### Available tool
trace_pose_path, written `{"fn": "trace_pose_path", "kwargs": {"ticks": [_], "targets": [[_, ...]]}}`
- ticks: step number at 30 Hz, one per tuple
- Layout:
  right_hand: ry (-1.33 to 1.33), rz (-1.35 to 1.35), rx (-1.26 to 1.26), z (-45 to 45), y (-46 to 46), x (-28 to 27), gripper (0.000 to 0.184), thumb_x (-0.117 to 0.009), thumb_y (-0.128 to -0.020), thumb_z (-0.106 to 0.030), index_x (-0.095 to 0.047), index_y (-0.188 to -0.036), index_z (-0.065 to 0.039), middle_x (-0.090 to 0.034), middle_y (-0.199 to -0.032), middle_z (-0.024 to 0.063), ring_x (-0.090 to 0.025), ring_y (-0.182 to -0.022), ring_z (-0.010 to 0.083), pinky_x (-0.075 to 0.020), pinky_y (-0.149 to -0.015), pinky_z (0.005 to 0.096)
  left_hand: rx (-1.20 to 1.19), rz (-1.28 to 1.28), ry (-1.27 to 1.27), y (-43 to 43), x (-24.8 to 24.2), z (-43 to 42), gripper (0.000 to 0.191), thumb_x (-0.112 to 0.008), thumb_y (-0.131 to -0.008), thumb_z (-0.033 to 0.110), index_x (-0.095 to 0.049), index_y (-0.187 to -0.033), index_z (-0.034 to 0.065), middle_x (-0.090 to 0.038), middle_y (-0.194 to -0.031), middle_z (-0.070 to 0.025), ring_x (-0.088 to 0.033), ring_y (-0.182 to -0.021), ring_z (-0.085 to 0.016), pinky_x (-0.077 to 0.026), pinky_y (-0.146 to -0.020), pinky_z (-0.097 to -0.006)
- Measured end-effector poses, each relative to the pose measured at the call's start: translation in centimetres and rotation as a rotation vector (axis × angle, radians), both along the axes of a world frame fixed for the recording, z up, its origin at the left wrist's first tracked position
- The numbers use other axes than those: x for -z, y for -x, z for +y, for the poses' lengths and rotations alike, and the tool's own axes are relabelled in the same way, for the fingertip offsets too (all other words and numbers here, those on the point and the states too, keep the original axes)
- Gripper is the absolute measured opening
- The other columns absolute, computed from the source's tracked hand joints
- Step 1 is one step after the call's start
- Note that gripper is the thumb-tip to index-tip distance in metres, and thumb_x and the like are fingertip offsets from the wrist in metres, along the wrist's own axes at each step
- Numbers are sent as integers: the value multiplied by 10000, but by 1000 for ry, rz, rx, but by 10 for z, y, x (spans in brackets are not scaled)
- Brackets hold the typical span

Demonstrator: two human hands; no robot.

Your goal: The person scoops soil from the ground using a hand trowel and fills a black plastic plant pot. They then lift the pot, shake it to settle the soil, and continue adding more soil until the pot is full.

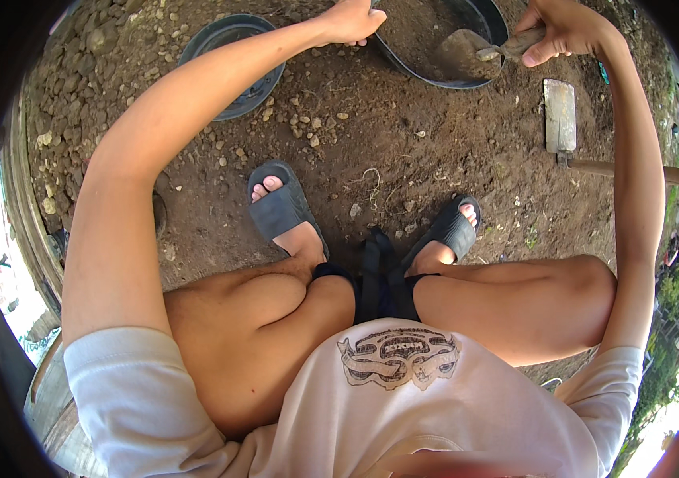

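My left hand point(354, 23) is closed at the left rim of a dark round basin point(491, 21), which reaches past the top edge of the view. Loose brown soil point(411, 30) lies inside it. My right hand point(572, 27) grips the short handle of a hand trowel point(462, 52) at the basin's right side. The trowel's soil-coated blade reaches over the rim and rests against the soil. Partly behind my left forearm stands a second dark round basin point(249, 106); its contents are mostly hidden.
A hoe with a flat metal blade point(560, 113) and wooden handle point(593, 167) lies at the right, passing behind my right forearm. Stones point(76, 83) are heaped at the upper left, beside wooden boards point(25, 203). Pebbles point(314, 122) dot the dirt before my slippers point(282, 209).
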State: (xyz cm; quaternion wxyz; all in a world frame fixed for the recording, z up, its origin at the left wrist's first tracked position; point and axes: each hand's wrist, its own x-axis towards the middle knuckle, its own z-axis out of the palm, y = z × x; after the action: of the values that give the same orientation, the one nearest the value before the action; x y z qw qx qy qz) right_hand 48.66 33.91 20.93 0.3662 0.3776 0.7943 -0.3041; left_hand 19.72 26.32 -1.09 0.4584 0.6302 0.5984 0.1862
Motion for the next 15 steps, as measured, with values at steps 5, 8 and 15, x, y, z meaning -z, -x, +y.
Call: {"fn": "trace_pose_path", "kwargs": {"ticks": [5,8,15], "targets": [[61,-63,82,11,-2,14,488,-921,-841,-464,-823,-1106,-67,-708,-762,6,-626,-718,124,-506,-630,331,-6,12,6,-1,-3,-1,508,-497,-1011,239,-433,-1420,-56,-753,-911,-248,-760,-693,-310,-623,-661,-458],[60,-56,59,16,-5,17,495,-919,-844,-473,-824,-1116,-72,-704,-764,8,-632,-727,109,-508,-604,319,-1,-4,-10,1,-4,-3,510,-495,-1009,241,-433,-1420,-55,-754,-914,-249,-761,-696,-311,-623,-669,-459],[215,54,112,15,-5,8,524,-904,-866,-463,-811,-1248,-117,-805,-951,-9,-670,-764,108,-536,-624,291,30,90,-21,5,3,4,551,-508,-1005,280,-428,-1416,-79,-748,-974,-303,-773,-828,-405,-613,-811,-515]]}}
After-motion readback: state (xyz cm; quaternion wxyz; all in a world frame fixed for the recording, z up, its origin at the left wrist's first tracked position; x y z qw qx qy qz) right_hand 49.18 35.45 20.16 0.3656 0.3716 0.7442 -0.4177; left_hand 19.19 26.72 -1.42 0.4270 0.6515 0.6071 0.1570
